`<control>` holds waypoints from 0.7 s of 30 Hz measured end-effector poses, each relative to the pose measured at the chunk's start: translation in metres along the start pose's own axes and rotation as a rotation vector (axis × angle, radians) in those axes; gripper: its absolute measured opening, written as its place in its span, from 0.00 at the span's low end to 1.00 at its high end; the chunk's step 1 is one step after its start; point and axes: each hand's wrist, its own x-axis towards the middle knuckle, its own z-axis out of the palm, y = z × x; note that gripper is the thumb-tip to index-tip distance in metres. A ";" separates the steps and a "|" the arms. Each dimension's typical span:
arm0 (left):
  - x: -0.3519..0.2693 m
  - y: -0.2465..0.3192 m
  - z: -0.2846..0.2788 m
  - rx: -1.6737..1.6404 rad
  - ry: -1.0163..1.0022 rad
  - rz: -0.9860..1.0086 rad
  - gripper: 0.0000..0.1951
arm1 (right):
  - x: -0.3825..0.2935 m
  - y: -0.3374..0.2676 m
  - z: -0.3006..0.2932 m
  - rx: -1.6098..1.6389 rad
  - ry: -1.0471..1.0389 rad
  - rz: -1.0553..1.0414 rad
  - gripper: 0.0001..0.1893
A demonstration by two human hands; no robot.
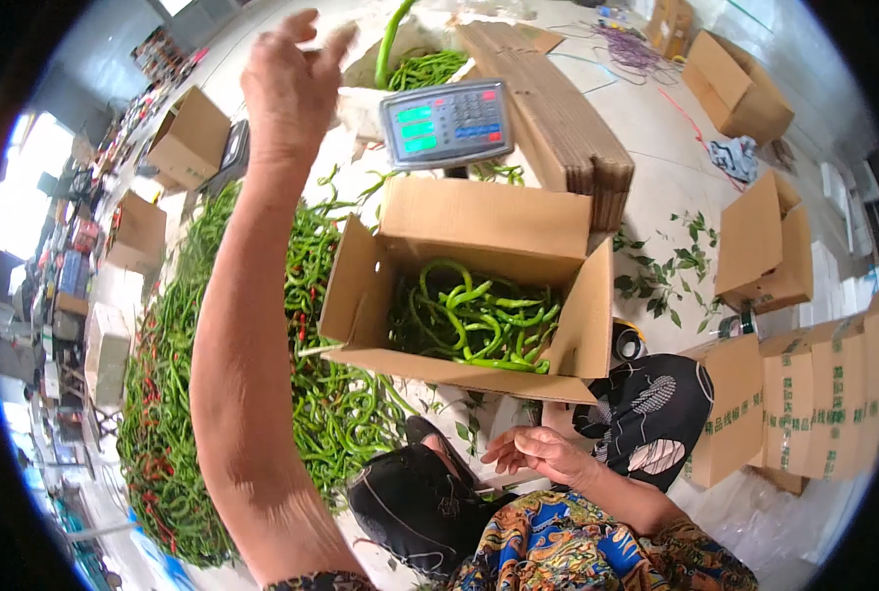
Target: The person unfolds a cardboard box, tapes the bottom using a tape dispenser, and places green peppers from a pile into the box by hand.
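Note:
My left hand (292, 81) is raised at the end of my outstretched arm, fingers apart and blurred, with nothing visible in it. To its right, a long green chili pepper (389, 44) appears upright, apart from the hand, in front of a white sack (365, 66) with more green peppers (428, 70). My right hand (535, 454) hovers above my lap, fingers loosely bent and holding nothing. Before me stands a cardboard box (484, 214), flaps spread, with long green peppers (491, 314) inside. Just behind it is a scale display (447, 124) with lit green readouts.
A large heap of green and red peppers (166, 414) covers the floor at left. Flattened cartons (558, 111) are stacked behind the box. Taped cartons (802, 399) bearing writing stand at right, near a tape roll (628, 343). Leafy stems (676, 266) lie on the floor.

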 end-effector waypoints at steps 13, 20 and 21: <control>-0.432 -0.110 -0.118 -0.233 -0.257 -1.130 0.09 | 0.036 0.025 -0.003 -0.219 0.401 0.247 0.16; -0.566 -0.095 -0.052 0.292 -0.608 -0.844 0.21 | 0.081 0.058 -0.020 -0.299 0.474 0.409 0.16; -0.568 -0.094 -0.047 0.309 -0.634 -0.847 0.20 | 0.088 0.063 -0.026 -0.317 0.502 0.432 0.16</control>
